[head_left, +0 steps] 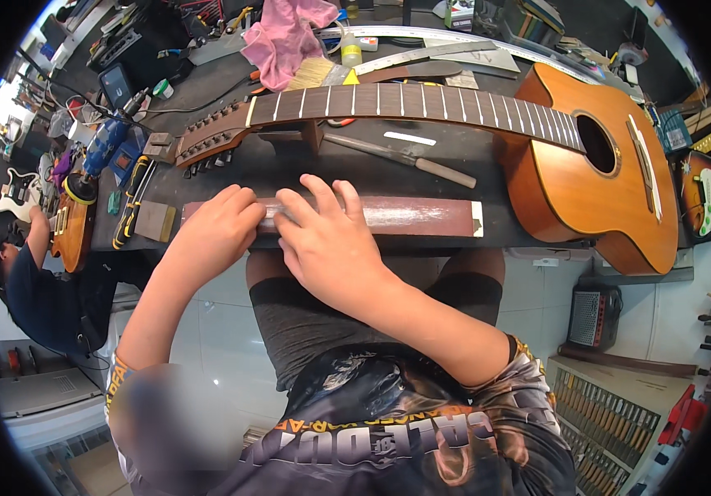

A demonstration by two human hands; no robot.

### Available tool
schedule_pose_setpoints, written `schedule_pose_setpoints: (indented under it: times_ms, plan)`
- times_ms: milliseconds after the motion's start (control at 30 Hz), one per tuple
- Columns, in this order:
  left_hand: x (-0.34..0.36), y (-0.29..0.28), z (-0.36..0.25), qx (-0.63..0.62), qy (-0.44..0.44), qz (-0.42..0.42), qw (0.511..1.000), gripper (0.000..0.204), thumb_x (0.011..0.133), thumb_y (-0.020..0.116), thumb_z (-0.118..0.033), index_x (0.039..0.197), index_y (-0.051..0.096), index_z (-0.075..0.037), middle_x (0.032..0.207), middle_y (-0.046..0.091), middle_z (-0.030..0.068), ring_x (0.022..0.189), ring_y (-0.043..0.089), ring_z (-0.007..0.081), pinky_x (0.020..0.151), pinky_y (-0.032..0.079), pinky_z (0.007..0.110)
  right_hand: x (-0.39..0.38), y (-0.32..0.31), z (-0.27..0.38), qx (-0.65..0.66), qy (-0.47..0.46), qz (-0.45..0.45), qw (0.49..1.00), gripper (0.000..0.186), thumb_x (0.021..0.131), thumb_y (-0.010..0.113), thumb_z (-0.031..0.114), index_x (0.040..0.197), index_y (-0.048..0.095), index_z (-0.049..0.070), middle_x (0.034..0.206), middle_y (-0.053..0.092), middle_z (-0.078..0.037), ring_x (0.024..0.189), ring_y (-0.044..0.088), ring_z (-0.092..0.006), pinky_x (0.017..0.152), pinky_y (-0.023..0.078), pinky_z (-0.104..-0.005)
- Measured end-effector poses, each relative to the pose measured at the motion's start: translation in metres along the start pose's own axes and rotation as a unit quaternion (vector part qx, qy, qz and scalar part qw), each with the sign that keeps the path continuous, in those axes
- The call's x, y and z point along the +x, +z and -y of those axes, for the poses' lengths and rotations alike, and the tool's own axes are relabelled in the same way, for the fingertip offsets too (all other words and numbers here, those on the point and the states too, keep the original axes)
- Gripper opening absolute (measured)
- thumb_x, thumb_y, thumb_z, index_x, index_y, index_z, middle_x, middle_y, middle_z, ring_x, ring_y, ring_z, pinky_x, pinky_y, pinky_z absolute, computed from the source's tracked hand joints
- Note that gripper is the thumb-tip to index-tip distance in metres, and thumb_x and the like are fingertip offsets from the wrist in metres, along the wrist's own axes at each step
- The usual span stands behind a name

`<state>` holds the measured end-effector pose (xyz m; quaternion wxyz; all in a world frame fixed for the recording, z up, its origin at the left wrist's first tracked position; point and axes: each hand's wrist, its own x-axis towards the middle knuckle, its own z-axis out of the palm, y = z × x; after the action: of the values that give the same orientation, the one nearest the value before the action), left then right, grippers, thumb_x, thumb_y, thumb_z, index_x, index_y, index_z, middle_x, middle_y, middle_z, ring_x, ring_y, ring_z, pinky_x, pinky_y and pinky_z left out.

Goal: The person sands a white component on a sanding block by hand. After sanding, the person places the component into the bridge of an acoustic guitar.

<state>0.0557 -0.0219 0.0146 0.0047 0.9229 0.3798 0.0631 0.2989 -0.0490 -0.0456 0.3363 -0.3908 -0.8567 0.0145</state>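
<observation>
While the left hand [221,221] bends its fingers close together over the reddish-brown strip [430,217], the right hand [329,240] sits just beside it, fingers parted; whether either pinches something small, I cannot tell. Whitened along its middle, the strip lies along the near edge of the workbench [388,183]. Beyond it rests a wooden-handled file [405,159], then an acoustic guitar [555,186], its body overhanging the near right corner. Toward the far edge lies a pink cloth [282,41].

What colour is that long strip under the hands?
The strip is reddish-brown with whitish streaks (head view).
</observation>
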Motion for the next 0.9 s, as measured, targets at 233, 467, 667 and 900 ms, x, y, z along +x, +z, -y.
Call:
schedule_pose_setpoints:
  times_ms: [233,467,667,900]
  plan:
    - [0.088,0.031,-0.078,-0.050,0.078,-0.076,0.993,0.012,0.088,0.074,-0.006,0.096,0.066,-0.002,0.103,0.066,0.0167,0.103,0.068,0.0372,0.093,0.059,0.047,-0.054,-0.085,-0.060,-0.039,0.089,0.043,0.994,0.030,0.096,0.084,0.022,0.126,0.085,0.015,0.159,0.068,-0.006,0.157,0.052,-0.0365,0.134,0.032,-0.0644]
    - [0.110,0.039,-0.101,-0.017,0.075,-0.060,0.995,0.012,0.089,0.075,-0.008,0.097,0.071,0.000,0.104,0.070,0.0161,0.104,0.071,0.0340,0.094,0.062,0.043,-0.076,-0.115,-0.070,-0.077,0.126,0.086,0.985,0.035,0.101,0.082,0.020,0.135,0.085,0.018,0.165,0.066,-0.005,0.161,0.049,-0.0395,0.139,0.024,-0.0686]
    - [0.019,0.023,-0.008,0.010,0.042,-0.042,0.998,0.018,0.085,0.078,-0.004,0.098,0.066,-0.001,0.105,0.066,0.0156,0.103,0.067,0.0367,0.093,0.060,0.047,-0.013,-0.025,-0.017,-0.035,0.016,0.049,0.998,0.035,0.100,0.082,0.026,0.129,0.084,0.007,0.162,0.067,-0.010,0.162,0.050,-0.0401,0.140,0.026,-0.0691]
    - [0.010,0.013,0.001,-0.011,0.025,-0.012,1.000,0.030,0.081,0.083,0.002,0.106,0.068,-0.001,0.113,0.068,0.0150,0.113,0.069,0.0383,0.098,0.061,0.049,-0.003,-0.014,-0.009,-0.028,0.007,0.030,0.999,0.030,0.101,0.079,0.028,0.120,0.085,0.005,0.160,0.069,-0.011,0.160,0.051,-0.0411,0.140,0.025,-0.0699]
